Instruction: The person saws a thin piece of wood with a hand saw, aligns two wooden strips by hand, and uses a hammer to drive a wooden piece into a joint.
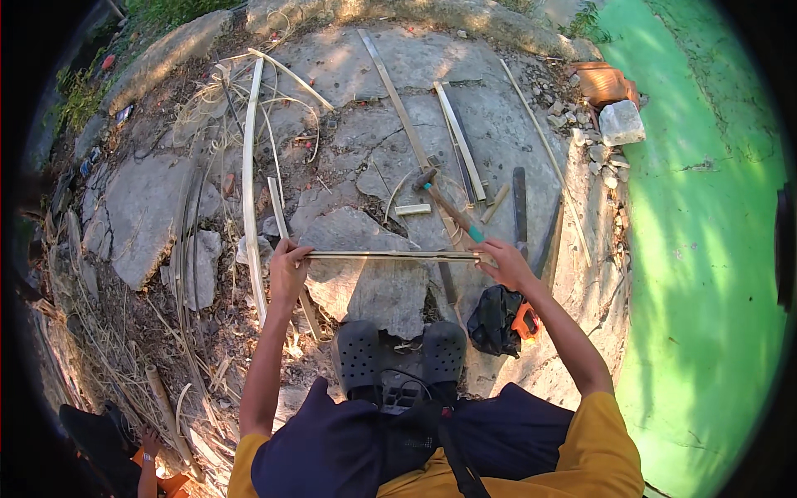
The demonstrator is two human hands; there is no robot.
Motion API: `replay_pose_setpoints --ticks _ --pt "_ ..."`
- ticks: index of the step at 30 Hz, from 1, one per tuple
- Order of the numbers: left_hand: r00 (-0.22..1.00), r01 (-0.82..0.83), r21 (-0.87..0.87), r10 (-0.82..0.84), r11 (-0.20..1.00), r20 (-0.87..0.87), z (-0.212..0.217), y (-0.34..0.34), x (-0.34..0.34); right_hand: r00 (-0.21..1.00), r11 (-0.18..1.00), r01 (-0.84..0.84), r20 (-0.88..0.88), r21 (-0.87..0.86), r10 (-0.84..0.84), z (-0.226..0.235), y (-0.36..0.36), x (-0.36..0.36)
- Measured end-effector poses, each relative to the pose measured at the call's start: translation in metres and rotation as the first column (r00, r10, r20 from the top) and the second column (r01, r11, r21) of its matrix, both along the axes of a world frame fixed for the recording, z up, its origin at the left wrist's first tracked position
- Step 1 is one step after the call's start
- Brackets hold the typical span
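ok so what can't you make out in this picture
All in the head view:
Thin strip: its underside, facing away, and the spots covered by the left hand and right hand.
Orange thing: the rest of it, hidden by the black crumpled thing.
Other person, lower left: mostly cut off by the round rim.
Dark thing, far right: cut off by the rim, too dark to identify.

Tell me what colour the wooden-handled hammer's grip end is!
The grip end is teal, seen in the head view.
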State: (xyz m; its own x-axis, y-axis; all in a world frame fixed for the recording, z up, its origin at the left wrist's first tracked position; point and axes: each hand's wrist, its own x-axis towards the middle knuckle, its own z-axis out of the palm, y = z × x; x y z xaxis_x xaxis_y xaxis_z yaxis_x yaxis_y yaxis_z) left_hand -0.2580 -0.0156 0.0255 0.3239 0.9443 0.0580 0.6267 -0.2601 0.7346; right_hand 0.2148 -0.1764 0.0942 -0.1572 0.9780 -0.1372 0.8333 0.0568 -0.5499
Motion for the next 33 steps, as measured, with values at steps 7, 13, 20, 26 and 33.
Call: replay_pose_setpoints --ticks 7,13,20,26,33 --pt "1.000 0.024 -0.076 -0.024 0.997 0.007 0.007 0.005 -0.002 0.991 0.991 0.083 -0.111 0.102 -0.072 0.103 0.044 0.001" --pt "0.938 0.233 0.115 -0.254 0.966 0.234 0.021 -0.003 0.066 0.996 0.966 -0.084 0.023 0.245 0.080 0.336 0.076 -0.089" --pt "0.949 0.226 0.152 -0.253 0.962 0.190 -0.025 -0.026 0.096 0.922 0.834 -0.363 0.289 0.417 0.257 0.320 0.081 -0.201" --pt "0.790 0.367 0.078 -0.355 0.927 0.499 0.001 -0.015 0.092 0.950 0.912 -0.275 0.233 0.305 0.208 0.333 0.090 -0.216" --pt "0.596 0.601 -0.236 -0.231 0.764 0.769 0.004 -0.006 0.094 0.969 0.930 -0.197 0.207 0.309 0.137 0.330 0.094 -0.210"
